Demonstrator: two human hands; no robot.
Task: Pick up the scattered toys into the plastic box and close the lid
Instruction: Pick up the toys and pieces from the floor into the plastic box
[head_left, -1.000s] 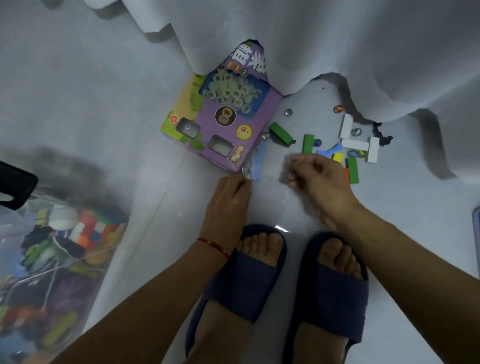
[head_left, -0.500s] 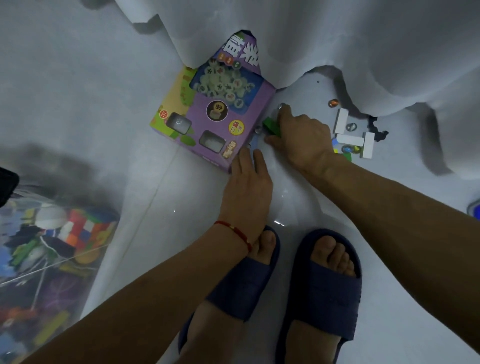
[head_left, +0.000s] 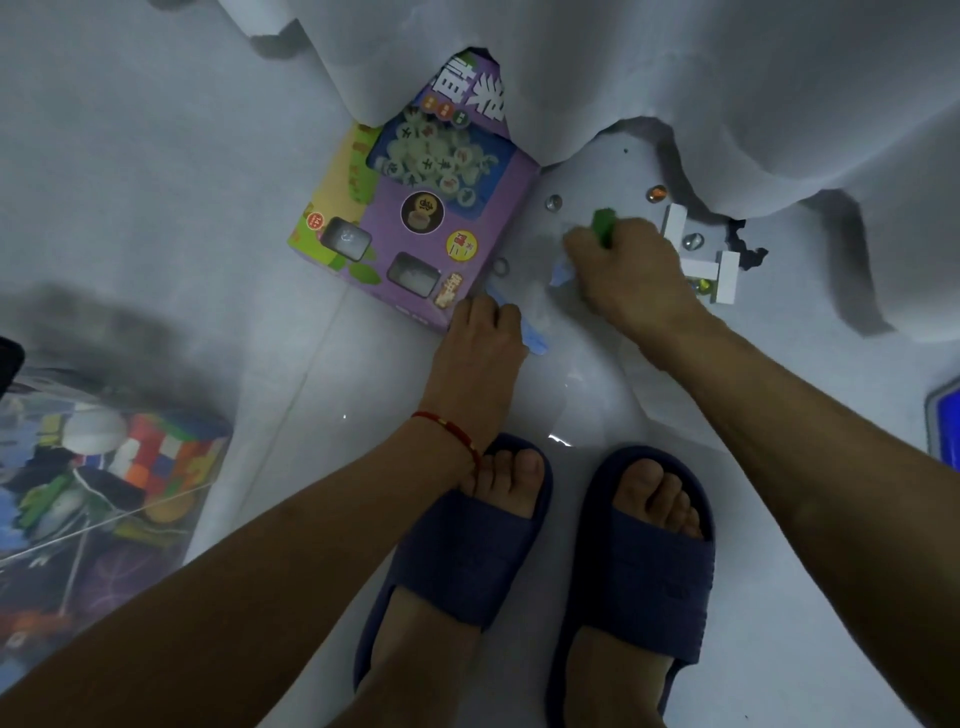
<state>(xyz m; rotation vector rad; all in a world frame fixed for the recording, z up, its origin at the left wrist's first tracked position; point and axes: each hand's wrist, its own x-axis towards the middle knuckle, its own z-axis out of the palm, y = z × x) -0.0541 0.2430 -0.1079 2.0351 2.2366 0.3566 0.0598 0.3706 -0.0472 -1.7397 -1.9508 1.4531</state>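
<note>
Presently the right hand (head_left: 631, 275) grips a green block (head_left: 604, 224); the left hand (head_left: 480, 345), fingers flat, presses a blue piece (head_left: 530, 332) to the floor. Risk: marbles (head_left: 554, 202) may roll under the curtain (head_left: 675, 78) if knocked. The plastic box (head_left: 93, 478) stands well apart at left.

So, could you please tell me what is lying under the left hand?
A light blue flat piece sticks out from beneath the left hand, beside the purple game box. The covered part cannot be seen.

The right hand (head_left: 631, 275) pinches a green rectangular block (head_left: 604, 224) above the white tiled floor (head_left: 171, 182). The left hand (head_left: 480, 345) rests on a light blue flat piece (head_left: 532, 338) beside the purple cardboard chess box (head_left: 421, 223).
</note>
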